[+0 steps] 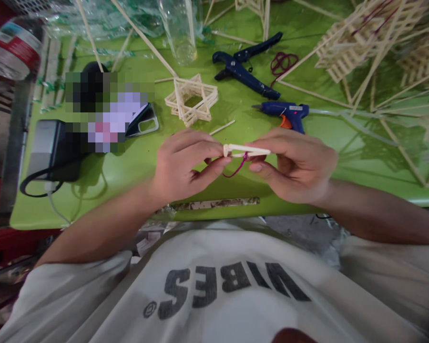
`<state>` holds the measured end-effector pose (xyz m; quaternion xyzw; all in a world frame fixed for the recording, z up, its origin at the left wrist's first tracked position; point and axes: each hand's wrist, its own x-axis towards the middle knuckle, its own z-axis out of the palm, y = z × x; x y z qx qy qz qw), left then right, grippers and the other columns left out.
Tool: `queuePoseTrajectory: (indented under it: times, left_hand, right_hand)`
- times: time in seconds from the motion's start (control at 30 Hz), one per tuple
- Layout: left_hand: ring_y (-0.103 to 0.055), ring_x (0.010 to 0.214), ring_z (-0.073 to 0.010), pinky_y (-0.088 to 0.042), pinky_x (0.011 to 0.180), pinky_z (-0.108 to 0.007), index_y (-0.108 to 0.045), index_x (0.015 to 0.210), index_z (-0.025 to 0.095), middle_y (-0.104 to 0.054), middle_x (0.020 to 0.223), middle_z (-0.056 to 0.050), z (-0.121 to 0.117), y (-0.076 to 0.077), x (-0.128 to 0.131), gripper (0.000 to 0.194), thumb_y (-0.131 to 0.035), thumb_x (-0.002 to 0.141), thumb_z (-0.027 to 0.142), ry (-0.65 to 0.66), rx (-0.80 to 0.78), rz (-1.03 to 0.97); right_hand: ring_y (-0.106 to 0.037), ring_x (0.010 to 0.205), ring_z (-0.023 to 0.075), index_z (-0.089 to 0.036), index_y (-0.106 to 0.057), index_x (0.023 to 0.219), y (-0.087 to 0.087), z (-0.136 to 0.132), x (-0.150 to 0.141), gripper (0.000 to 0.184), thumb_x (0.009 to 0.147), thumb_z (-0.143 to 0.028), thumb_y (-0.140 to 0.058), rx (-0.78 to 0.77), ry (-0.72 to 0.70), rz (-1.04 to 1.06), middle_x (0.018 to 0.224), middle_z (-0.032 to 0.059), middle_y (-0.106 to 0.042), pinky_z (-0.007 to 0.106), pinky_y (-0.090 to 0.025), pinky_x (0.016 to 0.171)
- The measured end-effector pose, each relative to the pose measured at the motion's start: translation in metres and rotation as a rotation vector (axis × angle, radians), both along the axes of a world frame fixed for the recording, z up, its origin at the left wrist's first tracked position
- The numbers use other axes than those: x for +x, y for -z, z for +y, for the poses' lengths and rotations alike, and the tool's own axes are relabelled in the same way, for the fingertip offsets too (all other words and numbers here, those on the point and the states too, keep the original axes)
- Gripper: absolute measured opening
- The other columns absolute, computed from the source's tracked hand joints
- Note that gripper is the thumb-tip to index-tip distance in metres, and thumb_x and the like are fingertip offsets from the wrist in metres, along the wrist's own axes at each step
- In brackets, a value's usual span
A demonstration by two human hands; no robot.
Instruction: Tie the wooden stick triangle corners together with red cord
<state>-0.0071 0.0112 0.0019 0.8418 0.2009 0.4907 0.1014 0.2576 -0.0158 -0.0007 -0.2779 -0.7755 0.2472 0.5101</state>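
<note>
A small frame of pale wooden sticks [255,148] is held between both hands above the front of the green table. Fingertips of my left hand [189,164] pinch its left corner. At the other end, my right hand [296,164] grips it between thumb and fingers. A dark red string [240,167] is tied round one stick and hangs down in a curve. Just beyond the hands lie a star-shaped stick frame [192,100], a loose stick [222,127] and a blue glue gun [286,112] with an orange trigger.
Blue-handled cutters [246,71] and a coil of red string [284,63] lie farther back. Larger stick constructions [364,47] fill the right side. A clear cup [180,38], a power bank [52,147] with cable, and a bottle [14,47] stand left. A narrow strip [218,204] lies at the front edge.
</note>
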Motion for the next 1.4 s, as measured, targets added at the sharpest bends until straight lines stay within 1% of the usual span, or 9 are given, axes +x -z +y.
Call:
queuePoseTrajectory:
  times: [0.13, 0.3, 0.4, 0.5, 0.6, 0.83, 1.0, 1.23, 1.4]
  left_hand:
    - [-0.075, 0.074, -0.0151, -0.062, 0.068, -0.031, -0.074, 0.099, 0.025, -0.083, 0.092, -0.002, -0.0007, 0.0023, -0.0006, 0.019, -0.074, 0.113, 0.038, -0.078, -0.046, 0.047]
    - [-0.077, 0.075, -0.0139, -0.06, 0.068, -0.027, -0.077, 0.098, 0.023, -0.084, 0.09, -0.002, -0.0042, -0.0009, 0.0015, 0.014, -0.076, 0.111, 0.03, -0.092, -0.068, 0.007]
    - [-0.074, 0.07, -0.0133, -0.059, 0.064, -0.027, -0.078, 0.096, 0.023, -0.083, 0.087, -0.002, -0.0044, -0.0007, 0.0033, 0.019, -0.074, 0.111, 0.033, -0.14, -0.053, -0.022]
    - [-0.071, 0.067, -0.0132, -0.058, 0.063, -0.028, -0.078, 0.092, 0.022, -0.081, 0.084, -0.003, -0.004, 0.0017, 0.0034, 0.025, -0.072, 0.112, 0.037, -0.209, -0.037, 0.012]
    - [-0.07, 0.067, -0.0133, -0.058, 0.064, -0.029, -0.076, 0.092, 0.023, -0.08, 0.083, -0.002, -0.0038, 0.0034, 0.0035, 0.024, -0.073, 0.112, 0.035, -0.208, -0.018, -0.01]
    - [-0.075, 0.07, -0.0142, -0.06, 0.067, -0.029, -0.07, 0.096, 0.025, -0.078, 0.083, 0.001, -0.0032, 0.0013, 0.0063, 0.018, -0.075, 0.112, 0.031, -0.139, -0.008, -0.061]
    - [-0.075, 0.072, -0.0127, -0.059, 0.067, -0.027, -0.07, 0.097, 0.025, -0.078, 0.081, 0.003, -0.003, 0.0002, 0.0076, 0.015, -0.079, 0.109, 0.026, -0.09, -0.047, -0.1]
    - [-0.073, 0.07, -0.0147, -0.059, 0.067, -0.03, -0.07, 0.09, 0.024, -0.078, 0.081, 0.0, -0.0044, 0.0036, 0.0068, 0.025, -0.076, 0.111, 0.036, -0.168, -0.065, -0.081]
    - [-0.074, 0.07, -0.0152, -0.06, 0.068, -0.031, -0.071, 0.089, 0.023, -0.079, 0.08, -0.001, -0.0058, 0.0043, 0.0058, 0.029, -0.074, 0.111, 0.041, -0.157, -0.125, -0.047]
  right_hand:
    - [-0.075, 0.076, 0.0219, -0.039, -0.083, 0.149, 0.003, 0.0015, -0.0008, 0.054, 0.098, -0.022, -0.09, -0.02, -0.067, 0.074, 0.102, 0.0028, -0.086, 0.038, -0.065, 0.064]
    - [-0.075, 0.08, 0.02, -0.034, -0.085, 0.144, -0.0008, 0.0018, 0.0007, 0.045, 0.101, -0.02, -0.085, -0.148, -0.156, 0.131, 0.102, 0.0037, -0.084, 0.034, -0.063, 0.065]
    - [-0.075, 0.081, 0.0193, -0.03, -0.086, 0.145, -0.0039, 0.0005, 0.0004, 0.043, 0.103, -0.019, -0.083, -0.205, -0.206, 0.159, 0.101, 0.0046, -0.083, 0.032, -0.062, 0.066]
    - [-0.075, 0.084, 0.0175, -0.029, -0.085, 0.146, -0.0047, -0.0006, -0.0001, 0.045, 0.104, -0.016, -0.081, -0.241, -0.229, 0.171, 0.103, 0.0042, -0.082, 0.03, -0.062, 0.069]
    - [-0.075, 0.085, 0.0178, -0.03, -0.084, 0.149, -0.0041, -0.0013, 0.0008, 0.049, 0.102, -0.014, -0.081, -0.253, -0.24, 0.165, 0.104, 0.0033, -0.082, 0.031, -0.062, 0.07]
    - [-0.075, 0.088, 0.022, -0.038, -0.082, 0.151, -0.0045, -0.0028, 0.0049, 0.05, 0.106, -0.017, -0.076, -0.25, -0.148, 0.069, 0.106, 0.0036, -0.081, 0.039, -0.06, 0.071]
    - [-0.076, 0.083, 0.0237, -0.036, -0.084, 0.139, -0.0018, -0.0034, 0.0029, 0.037, 0.105, -0.023, -0.079, -0.233, -0.085, 0.051, 0.104, 0.0045, -0.081, 0.041, -0.06, 0.069]
    - [-0.078, 0.082, 0.0208, -0.031, -0.086, 0.137, -0.0041, -0.0038, -0.0006, 0.036, 0.102, -0.022, -0.085, -0.324, -0.192, 0.168, 0.104, 0.0048, -0.086, 0.035, -0.062, 0.061]
    - [-0.069, 0.068, 0.0155, -0.03, -0.089, 0.123, -0.0047, -0.0052, -0.0035, 0.018, 0.105, -0.028, -0.087, -0.358, 0.056, 0.179, 0.099, 0.0016, -0.085, 0.034, -0.059, 0.059]
